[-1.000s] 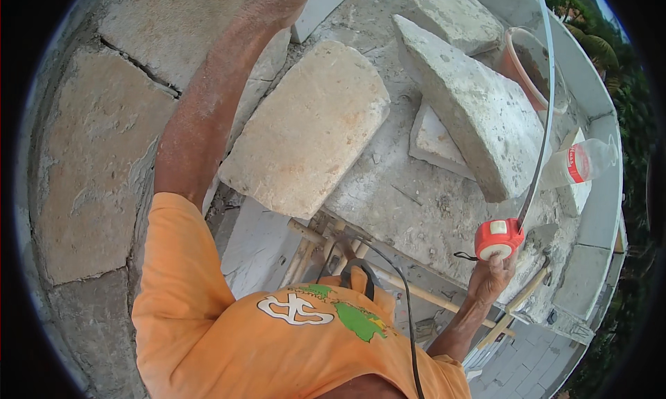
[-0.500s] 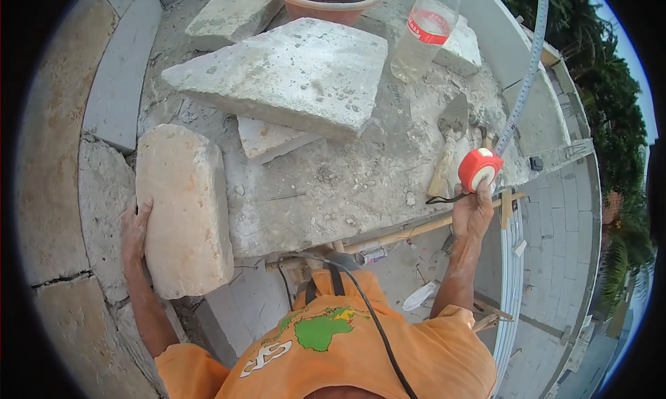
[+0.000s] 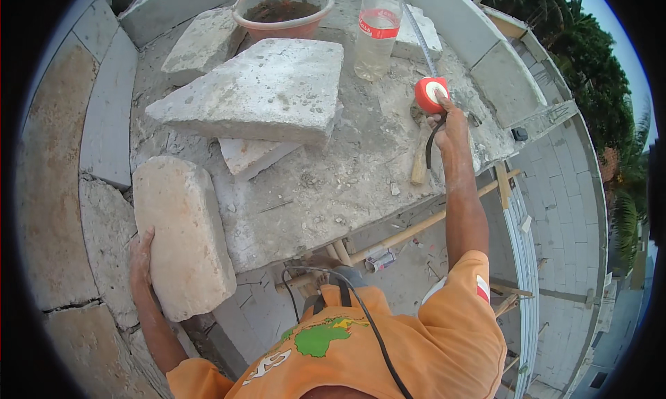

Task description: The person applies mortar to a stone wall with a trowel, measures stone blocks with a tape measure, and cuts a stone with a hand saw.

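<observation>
R hand [image 3: 450,124] w/ grip closed round red tape measure [image 3: 430,94], blade [image 3: 420,42] out; L hand [image 3: 141,257] vs. stone block [image 3: 184,236], grip partly hidden, can't tell.

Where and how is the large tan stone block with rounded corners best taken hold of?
Probably by both long sides, midway along: the tan stone block looks too wide for one hand. The left hand is at its left side; the right hand could come from the right, across the grey concrete slab, once free of the red tape measure.
</observation>
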Demonstrator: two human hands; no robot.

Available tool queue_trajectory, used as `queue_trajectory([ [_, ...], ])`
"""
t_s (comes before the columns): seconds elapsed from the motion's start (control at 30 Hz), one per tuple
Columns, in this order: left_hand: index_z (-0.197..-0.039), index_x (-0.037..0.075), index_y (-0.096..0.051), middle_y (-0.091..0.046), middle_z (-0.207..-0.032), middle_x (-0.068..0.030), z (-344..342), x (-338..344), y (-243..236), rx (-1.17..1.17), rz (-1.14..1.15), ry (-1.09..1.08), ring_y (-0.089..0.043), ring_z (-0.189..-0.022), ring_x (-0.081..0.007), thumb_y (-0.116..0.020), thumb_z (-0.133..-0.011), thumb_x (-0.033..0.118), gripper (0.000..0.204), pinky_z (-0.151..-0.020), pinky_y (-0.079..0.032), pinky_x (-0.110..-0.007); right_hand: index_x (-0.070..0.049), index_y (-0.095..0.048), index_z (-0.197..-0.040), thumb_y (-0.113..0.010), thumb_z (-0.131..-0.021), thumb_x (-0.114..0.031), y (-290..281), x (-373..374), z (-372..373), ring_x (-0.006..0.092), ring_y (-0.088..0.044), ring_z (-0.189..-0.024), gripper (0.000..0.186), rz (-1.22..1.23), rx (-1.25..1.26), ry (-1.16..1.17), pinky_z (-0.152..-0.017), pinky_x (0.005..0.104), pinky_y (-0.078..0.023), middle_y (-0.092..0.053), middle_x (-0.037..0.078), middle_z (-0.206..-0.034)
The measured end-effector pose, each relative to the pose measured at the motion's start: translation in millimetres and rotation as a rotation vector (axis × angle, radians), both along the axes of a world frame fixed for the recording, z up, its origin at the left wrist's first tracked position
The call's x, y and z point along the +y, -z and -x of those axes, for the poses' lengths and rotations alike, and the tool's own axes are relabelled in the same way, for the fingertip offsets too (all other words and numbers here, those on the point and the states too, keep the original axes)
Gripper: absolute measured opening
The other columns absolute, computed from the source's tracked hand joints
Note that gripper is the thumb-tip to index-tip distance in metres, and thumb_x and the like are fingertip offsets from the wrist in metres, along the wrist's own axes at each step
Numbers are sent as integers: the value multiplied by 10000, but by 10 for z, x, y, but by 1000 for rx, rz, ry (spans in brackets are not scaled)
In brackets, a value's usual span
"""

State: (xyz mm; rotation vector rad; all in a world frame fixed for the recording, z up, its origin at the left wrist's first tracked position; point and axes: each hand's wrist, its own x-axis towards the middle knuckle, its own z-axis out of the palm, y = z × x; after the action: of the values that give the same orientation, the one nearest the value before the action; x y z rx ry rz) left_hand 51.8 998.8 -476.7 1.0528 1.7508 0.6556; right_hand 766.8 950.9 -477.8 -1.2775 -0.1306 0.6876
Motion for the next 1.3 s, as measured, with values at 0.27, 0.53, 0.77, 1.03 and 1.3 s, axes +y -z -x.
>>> queue_trajectory([
  [0.27, -1347, -62, -483, -628, -1203, -204, 37, 11, 49, -219, -7, -5, -674, -988, -288, -782, -819, 380, 751, -831, -577, -416, -14, -636, -919, -830, -771, -167, -390, 1506, -1108, 107, -433, -481, 288, 108, -192, -40, -429, 269, -470, -485, 17, -661],
  [0.53, -1278, -70, -550, -691, -1069, -178, -46, -67, -121, -311, -13, -10, -713, -870, -252, -810, -799, 278, 646, -768, -603, -394, 63, -575, -1146, -711, -886, -95, 170, 2411, -1554, 157, -518, -788, 333, 68, -239, 26, -664, 273, -635, -518, 94, -978],
  [0.77, -1224, -63, -589, -684, -1030, -171, 5, -100, -165, -424, 21, -139, -706, -835, -252, -768, -774, 244, 573, -719, -609, -393, 83, -657, -1041, -694, -899, -364, 384, 2294, -2033, 235, -619, -864, 470, 275, -578, -76, -698, 363, -568, -633, 158, -1000],
  [1.03, -1198, -60, -604, -682, -1010, -170, 85, -25, -108, -425, 22, -43, -698, -800, -244, -740, -780, 226, 525, -723, -598, -391, 116, -616, -1206, -632, -906, -491, -11, 1431, -1866, 379, -631, -1059, 677, 591, -1500, 79, -935, 447, -463, -669, 267, -1138],
  [1.3, -1335, -70, -484, -645, -1130, -222, 6, 6, -50, -493, 113, -4, -697, -939, -296, -739, -775, 291, 712, -828, -594, -445, 98, -586, -1272, -605, -966, -293, -482, -474, -224, 340, -621, -1141, 497, 499, -1234, 3, -965, 410, -467, -640, 273, -1225],
])
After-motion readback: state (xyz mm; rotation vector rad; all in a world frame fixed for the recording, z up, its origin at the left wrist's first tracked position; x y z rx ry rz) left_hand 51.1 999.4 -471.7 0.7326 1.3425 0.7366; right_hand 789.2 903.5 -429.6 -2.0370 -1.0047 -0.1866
